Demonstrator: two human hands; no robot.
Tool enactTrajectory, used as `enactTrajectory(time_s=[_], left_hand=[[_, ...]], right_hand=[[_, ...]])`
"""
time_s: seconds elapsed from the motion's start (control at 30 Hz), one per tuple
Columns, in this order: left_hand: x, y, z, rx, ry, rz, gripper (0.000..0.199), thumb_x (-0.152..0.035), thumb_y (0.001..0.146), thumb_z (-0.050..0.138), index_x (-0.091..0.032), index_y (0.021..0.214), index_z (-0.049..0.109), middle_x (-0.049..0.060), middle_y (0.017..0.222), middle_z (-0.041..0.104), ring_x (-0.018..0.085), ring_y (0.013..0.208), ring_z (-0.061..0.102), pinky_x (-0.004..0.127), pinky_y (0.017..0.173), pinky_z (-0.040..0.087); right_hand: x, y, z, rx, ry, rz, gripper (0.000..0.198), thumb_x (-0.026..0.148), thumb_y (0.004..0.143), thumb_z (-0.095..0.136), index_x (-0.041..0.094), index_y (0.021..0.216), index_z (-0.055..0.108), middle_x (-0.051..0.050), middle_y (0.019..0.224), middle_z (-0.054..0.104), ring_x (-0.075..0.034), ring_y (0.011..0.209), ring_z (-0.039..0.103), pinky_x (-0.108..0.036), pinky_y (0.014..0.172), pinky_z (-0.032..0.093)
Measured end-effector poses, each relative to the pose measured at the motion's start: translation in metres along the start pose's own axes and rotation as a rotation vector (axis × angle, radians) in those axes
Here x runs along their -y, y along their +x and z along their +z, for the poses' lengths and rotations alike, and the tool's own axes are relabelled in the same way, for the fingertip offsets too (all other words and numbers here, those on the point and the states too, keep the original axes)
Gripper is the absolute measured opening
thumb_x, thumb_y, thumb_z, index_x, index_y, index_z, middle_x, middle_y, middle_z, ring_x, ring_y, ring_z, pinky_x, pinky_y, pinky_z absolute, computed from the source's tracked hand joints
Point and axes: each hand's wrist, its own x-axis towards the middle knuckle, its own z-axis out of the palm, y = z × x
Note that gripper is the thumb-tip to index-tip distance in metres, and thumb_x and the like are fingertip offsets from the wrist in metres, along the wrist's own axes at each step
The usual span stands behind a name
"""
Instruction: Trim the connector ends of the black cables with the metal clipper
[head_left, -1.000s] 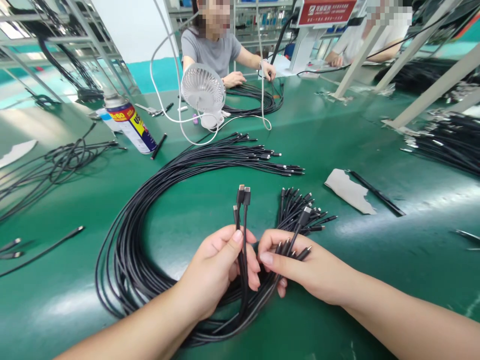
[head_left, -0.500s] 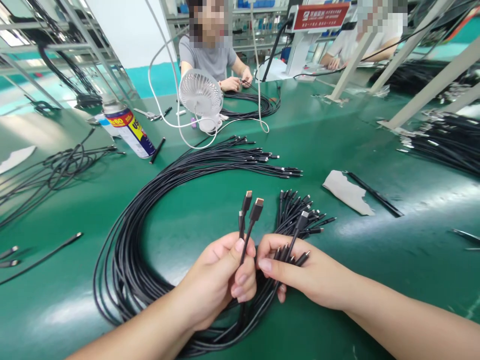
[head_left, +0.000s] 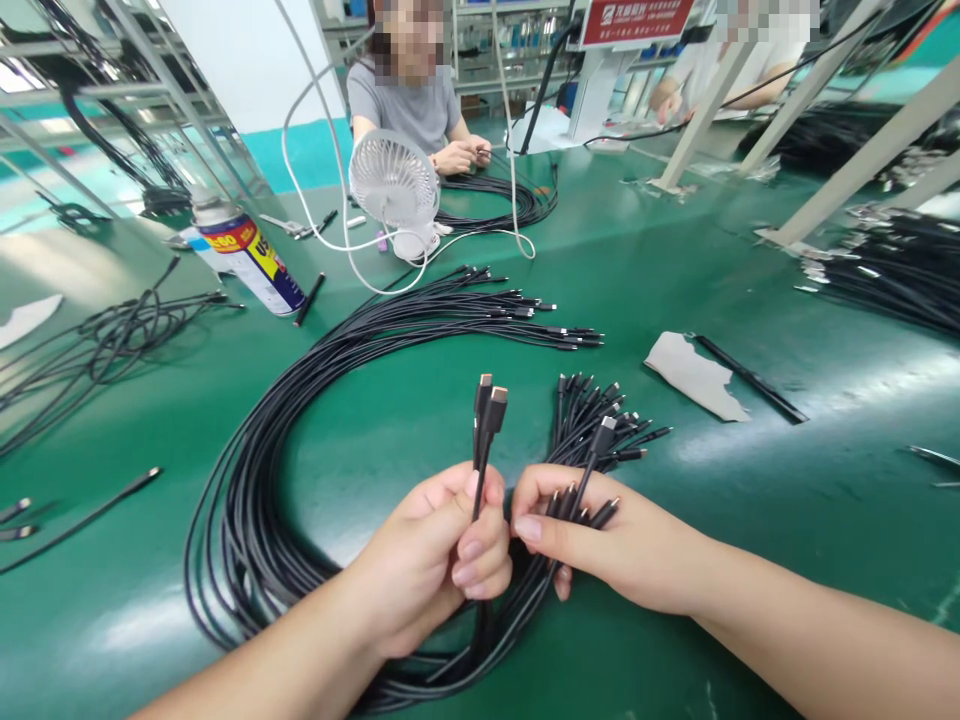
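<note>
My left hand is closed around a few black USB cables, whose connector ends stick up above the fingers. Close beside it, my right hand grips several more cable ends between thumb and fingers, one plug standing taller than the others. Behind the right hand, a fan of cable ends lies on the table. The bundle of black cables curves in a big loop from under my hands round to the left, its other ends pointing right. My palms hide part of the held cables.
On the green table stand a spray can and a small white fan. Torn paper and a black strip lie at right. Loose cables lie left; a person handles cables across the table.
The connectors in my left hand have tilted slightly left and drawn closer together. My right hand keeps its grip in nearly the same place. The view has shifted a little.
</note>
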Motion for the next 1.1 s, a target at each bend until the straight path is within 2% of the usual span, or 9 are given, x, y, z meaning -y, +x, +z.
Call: enactTrajectory(time_s=[0.13, 0.37, 0.63, 0.7, 0.8, 0.87, 0.93, 1.03, 1.1], left_hand=[[-0.001, 0.000, 0.002, -0.022, -0.021, -0.015, 0.017, -0.019, 0.092, 0.066, -0.014, 0.076, 0.067, -0.008, 0.049, 0.040, 0.004, 0.041, 0.023, 0.015, 0.044, 0.031], [-0.003, 0.001, 0.005, -0.038, -0.022, -0.017, 0.018, -0.025, 0.088, 0.072, -0.014, 0.076, 0.066, -0.008, 0.049, 0.041, 0.004, 0.041, 0.025, 0.015, 0.043, 0.032], [-0.001, 0.002, 0.002, -0.073, 0.013, 0.017, 0.018, -0.022, 0.093, 0.065, -0.015, 0.077, 0.066, -0.007, 0.049, 0.044, 0.004, 0.041, 0.027, 0.016, 0.044, 0.033], [0.000, 0.002, 0.001, -0.087, 0.023, 0.047, 0.021, -0.031, 0.095, 0.064, -0.015, 0.082, 0.067, -0.007, 0.050, 0.045, 0.005, 0.041, 0.028, 0.016, 0.044, 0.032], [0.002, 0.003, 0.000, -0.084, 0.067, 0.075, 0.035, -0.050, 0.088, 0.069, -0.015, 0.082, 0.066, -0.007, 0.053, 0.046, 0.004, 0.044, 0.026, 0.016, 0.045, 0.030], [0.004, 0.003, 0.000, -0.093, 0.117, 0.074, 0.038, -0.050, 0.088, 0.069, -0.015, 0.075, 0.063, -0.007, 0.056, 0.045, 0.004, 0.045, 0.024, 0.016, 0.045, 0.028], [0.006, 0.002, -0.001, -0.116, 0.177, 0.092, 0.036, -0.044, 0.094, 0.063, -0.015, 0.073, 0.061, -0.005, 0.059, 0.046, 0.005, 0.048, 0.029, 0.016, 0.045, 0.028], [0.009, -0.001, -0.003, -0.112, 0.225, 0.112, 0.031, -0.042, 0.097, 0.058, -0.018, 0.077, 0.062, 0.000, 0.072, 0.056, 0.011, 0.061, 0.048, 0.020, 0.055, 0.042], [0.010, -0.002, -0.005, -0.083, 0.237, 0.096, 0.029, -0.042, 0.095, 0.061, -0.019, 0.078, 0.062, 0.002, 0.081, 0.061, 0.014, 0.071, 0.055, 0.024, 0.067, 0.048]], right_hand=[[0.001, -0.001, 0.000, 0.001, -0.002, -0.003, 0.051, 0.067, 0.079, 0.071, 0.018, 0.079, 0.055, 0.005, 0.070, 0.052, -0.008, 0.055, 0.055, -0.025, 0.055, 0.052], [0.001, 0.000, -0.001, 0.003, 0.003, -0.005, 0.049, 0.064, 0.078, 0.073, 0.018, 0.079, 0.056, 0.005, 0.070, 0.052, -0.009, 0.056, 0.055, -0.025, 0.056, 0.052], [0.000, 0.000, -0.001, 0.001, 0.007, -0.025, 0.047, 0.062, 0.079, 0.074, 0.018, 0.080, 0.056, 0.005, 0.069, 0.051, -0.009, 0.055, 0.055, -0.025, 0.055, 0.053], [-0.001, 0.001, -0.001, 0.002, -0.002, -0.034, 0.047, 0.062, 0.081, 0.072, 0.018, 0.080, 0.056, 0.005, 0.069, 0.052, -0.009, 0.054, 0.055, -0.025, 0.054, 0.053], [-0.001, 0.000, 0.000, -0.007, -0.030, -0.067, 0.044, 0.060, 0.084, 0.068, 0.019, 0.081, 0.054, 0.005, 0.068, 0.053, -0.010, 0.052, 0.057, -0.027, 0.053, 0.054], [0.000, -0.002, 0.000, -0.035, -0.076, -0.125, 0.036, 0.052, 0.089, 0.065, 0.019, 0.081, 0.055, 0.004, 0.067, 0.053, -0.011, 0.051, 0.056, -0.028, 0.052, 0.053], [0.003, -0.006, 0.001, -0.083, -0.155, -0.231, 0.025, 0.041, 0.090, 0.065, 0.019, 0.079, 0.058, 0.001, 0.068, 0.057, -0.013, 0.058, 0.057, -0.029, 0.058, 0.052], [0.005, -0.013, 0.004, -0.114, -0.278, -0.407, 0.014, 0.029, 0.084, 0.067, 0.019, 0.074, 0.064, -0.002, 0.072, 0.062, -0.016, 0.070, 0.058, -0.031, 0.070, 0.050], [0.003, -0.014, 0.006, -0.100, -0.350, -0.517, 0.012, 0.026, 0.082, 0.068, 0.020, 0.072, 0.064, -0.002, 0.068, 0.061, -0.015, 0.067, 0.057, -0.030, 0.069, 0.049]])
